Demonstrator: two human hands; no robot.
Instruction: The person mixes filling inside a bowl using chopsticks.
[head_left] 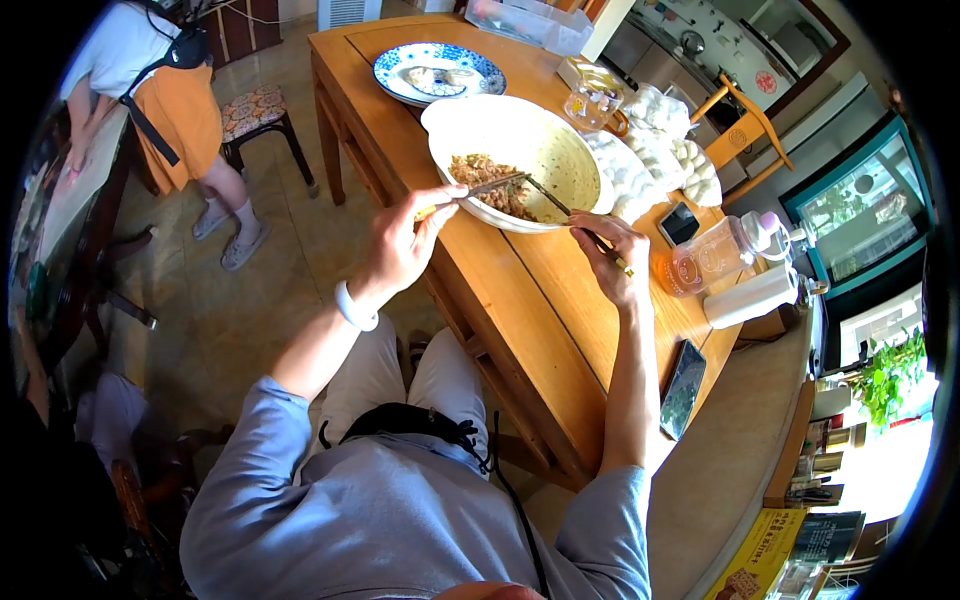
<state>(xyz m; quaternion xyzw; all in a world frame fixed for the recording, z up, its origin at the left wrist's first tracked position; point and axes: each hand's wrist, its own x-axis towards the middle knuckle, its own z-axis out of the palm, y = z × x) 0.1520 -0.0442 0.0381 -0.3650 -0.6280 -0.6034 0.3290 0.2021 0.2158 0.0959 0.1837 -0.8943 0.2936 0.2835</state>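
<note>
A large white bowl (560,150) stands on the wooden table, with a brown minced mixture (485,170) at its near left side. My left hand (405,240), wearing a white wristband, is closed on a thin utensil whose dark end reaches over the mixture. Dark chopsticks (550,197) with a gold end are gripped in my right hand (615,255) at the bowl's right rim. The tips of the utensil and chopsticks meet above the bowl. Behind the bowl lies a blue-patterned plate (440,60) with a few pale pieces on it.
To the right are wrapped white items (650,150), a glass mug (592,105), a phone (680,224), a pink-lidded bottle (710,255), a white cylinder (750,298) and another phone (683,390). Another person (185,120) stands at upper left by a stool (252,112).
</note>
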